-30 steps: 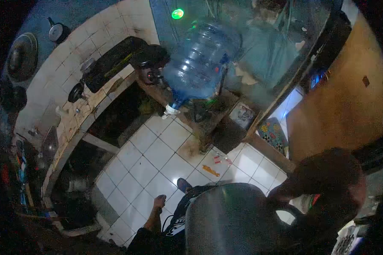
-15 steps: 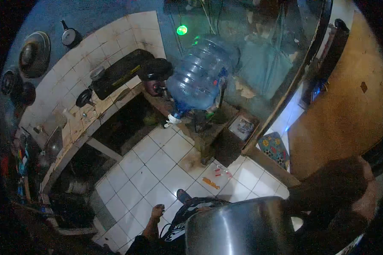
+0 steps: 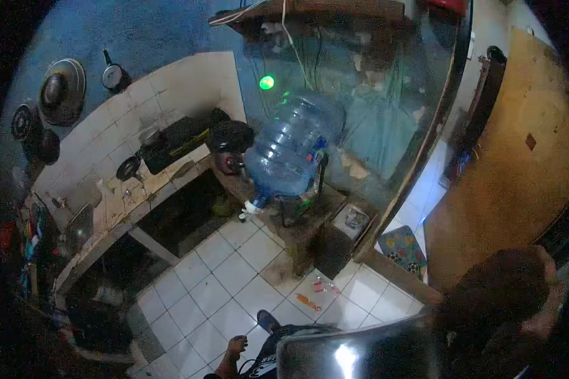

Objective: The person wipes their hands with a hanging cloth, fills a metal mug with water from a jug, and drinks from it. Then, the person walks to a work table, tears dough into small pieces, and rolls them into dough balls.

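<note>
At the far left of the frame, a wide round lid (image 3: 62, 91) hangs on the blue wall (image 3: 145, 38), with a small long-handled pan (image 3: 112, 76) hanging to its right. Below them runs a tiled worktop (image 3: 110, 211), bearing a dark frying pan (image 3: 129, 168) and, just beside it, a long black stove-like appliance (image 3: 171, 148).

In the lower centre, the left hand (image 3: 237, 346) hangs over the white tiled floor (image 3: 234, 275); its grip is loosely curled, the fingers looking a little apart. A foot in dark footwear (image 3: 267, 320) shows just to the right of it. Higher up, a big blue water jug (image 3: 281, 158) lies tilted, its neck toward the lower left with a white fitting (image 3: 251, 208) at the end, near a glowing green light (image 3: 267, 83). On the floor below, an orange scrap (image 3: 308, 302) lies near some clear plastic with red marks (image 3: 324, 285).

The large steel pot (image 3: 373, 354) fills the bottom edge, right of centre, a bright glare on its side. A patterned mat (image 3: 403, 249) lies above and to the right of it. At lower right, the right arm (image 3: 499, 297) reaches toward the pot in deep shadow; the right hand is hidden, so I cannot tell how its grip stands. Behind the arm rises an orange-brown panel (image 3: 506, 177).
</note>
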Motion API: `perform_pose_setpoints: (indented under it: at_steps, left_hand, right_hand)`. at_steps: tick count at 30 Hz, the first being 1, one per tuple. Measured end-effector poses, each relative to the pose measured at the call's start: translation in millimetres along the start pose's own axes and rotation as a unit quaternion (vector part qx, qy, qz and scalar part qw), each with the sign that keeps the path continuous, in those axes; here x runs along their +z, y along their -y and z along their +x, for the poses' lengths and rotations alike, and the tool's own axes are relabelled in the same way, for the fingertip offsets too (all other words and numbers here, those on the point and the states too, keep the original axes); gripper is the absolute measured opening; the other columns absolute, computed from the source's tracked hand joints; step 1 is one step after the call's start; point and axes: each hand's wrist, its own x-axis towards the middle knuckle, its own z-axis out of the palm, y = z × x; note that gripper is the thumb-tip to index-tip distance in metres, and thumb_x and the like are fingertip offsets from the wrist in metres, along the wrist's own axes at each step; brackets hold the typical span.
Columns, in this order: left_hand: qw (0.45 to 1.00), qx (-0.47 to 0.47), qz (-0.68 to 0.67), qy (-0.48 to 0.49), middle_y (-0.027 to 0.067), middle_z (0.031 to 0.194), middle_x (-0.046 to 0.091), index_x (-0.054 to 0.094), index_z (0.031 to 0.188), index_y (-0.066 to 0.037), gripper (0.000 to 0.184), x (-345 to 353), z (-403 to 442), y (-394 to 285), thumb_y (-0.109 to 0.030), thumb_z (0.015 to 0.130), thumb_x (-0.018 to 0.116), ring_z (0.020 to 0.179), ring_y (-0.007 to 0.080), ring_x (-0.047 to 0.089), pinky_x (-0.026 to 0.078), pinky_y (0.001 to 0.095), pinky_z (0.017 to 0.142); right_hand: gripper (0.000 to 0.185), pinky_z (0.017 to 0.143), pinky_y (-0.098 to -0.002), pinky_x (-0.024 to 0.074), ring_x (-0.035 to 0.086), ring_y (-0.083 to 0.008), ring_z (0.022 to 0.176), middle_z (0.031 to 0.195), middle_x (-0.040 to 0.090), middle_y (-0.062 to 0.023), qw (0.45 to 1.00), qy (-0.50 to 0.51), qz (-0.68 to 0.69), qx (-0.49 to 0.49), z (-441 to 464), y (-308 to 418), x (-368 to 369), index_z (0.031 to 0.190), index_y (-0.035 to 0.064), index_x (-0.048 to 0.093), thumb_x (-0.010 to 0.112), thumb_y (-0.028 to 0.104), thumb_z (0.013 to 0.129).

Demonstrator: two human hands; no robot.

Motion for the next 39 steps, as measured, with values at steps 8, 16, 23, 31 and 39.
perform_pose_setpoints:
  at_steps: [8, 16, 23, 31, 39]
  left_hand:
    - [0.869, 0.294, 0.392, -0.063, 0.0066, 0.104, 0.073, 0.068, 0.114, -0.006, 0.035, 20.4, -4.1, 7.2, -0.033, 0.092, 0.072, 0.088, 0.0219, 0.071, 0.055, 0.0421, 0.065]
    - [0.956, -0.135, -0.247, 0.078, 0.0059, 0.103, 0.071, 0.067, 0.118, -0.008, 0.033, 9.2, -21.0, 7.9, -0.036, 0.102, 0.061, 0.089, 0.0243, 0.071, 0.052, 0.0395, 0.063]
    - [0.972, 0.142, -0.167, 0.091, 0.0114, 0.12, 0.072, 0.062, 0.134, -0.007, 0.045, -54.6, -16.2, 54.1, -0.037, 0.102, 0.06, 0.095, 0.0268, 0.071, 0.054, 0.0432, 0.08]
    - [0.964, -0.14, -0.224, 0.019, 0.004, 0.108, 0.072, 0.065, 0.128, -0.014, 0.038, -139.6, 88.3, -44.0, -0.038, 0.097, 0.065, 0.096, 0.0192, 0.068, 0.049, 0.0412, 0.073]
    - [0.985, -0.058, -0.162, 0.01, 0.0065, 0.113, 0.074, 0.062, 0.134, -0.009, 0.041, -217.1, 176.7, -145.5, -0.031, 0.099, 0.063, 0.099, 0.0226, 0.071, 0.054, 0.0402, 0.077]
  right_hand:
    - [0.03, 0.074, -0.0376, 0.0534, 0.067, -0.0203, 0.08, 0.083, 0.067, -0.0102, 1.0, -0.006, -0.011, 0.014, -8.6, -3.6, -11.7, 0.1, 0.0023, 0.069, 0.071, 0.032, 0.096]
    - [0.031, 0.074, -0.0369, 0.0529, 0.066, -0.019, 0.079, 0.082, 0.067, -0.0095, 0.999, 0.004, -0.043, 0.015, 2.5, -2.5, -29.8, 0.099, 0.0025, 0.069, 0.071, 0.034, 0.096]
    - [0.033, 0.073, -0.0362, 0.0524, 0.065, -0.0178, 0.078, 0.08, 0.066, -0.0088, 0.988, 0.006, 0.004, 0.154, 105.5, -103.2, 9.7, 0.099, 0.0028, 0.069, 0.071, 0.036, 0.096]
    - [0.044, 0.07, -0.0372, 0.0539, 0.063, -0.0189, 0.073, 0.08, 0.065, -0.0078, 0.889, -0.247, 0.232, 0.307, 228.8, -377.6, 160.2, 0.099, 0.0027, 0.066, 0.062, 0.046, 0.103]
    - [0.049, 0.07, -0.0384, 0.0529, 0.067, -0.0205, 0.078, 0.085, 0.069, -0.0092, 0.881, -0.316, -0.084, 0.341, 314.3, -494.6, 192.0, 0.113, -0.0006, 0.059, 0.065, 0.046, 0.101]
